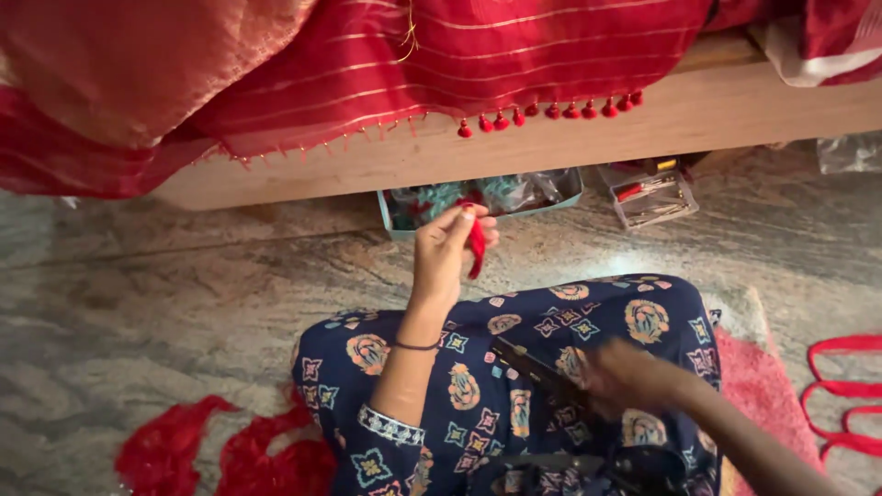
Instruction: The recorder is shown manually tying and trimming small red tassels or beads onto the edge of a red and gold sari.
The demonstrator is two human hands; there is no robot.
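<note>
Left hand (447,250) raised above the lap, fingers pinched closed on a red tassel (475,246) hanging beside the palm. Right hand (627,375) blurred over the knee, touching dark scissors (533,365); its grip cannot be told

A bright red bundle of thread (475,246) is pinched in the left hand (443,250). Below it, a navy cotton garment (478,386) is printed with orange medallions and teal stars. Above it, a red cloth with gold stripes (478,55) is edged with small red tassels (551,112) — behind, a pale wooden board (698,115).
</note>
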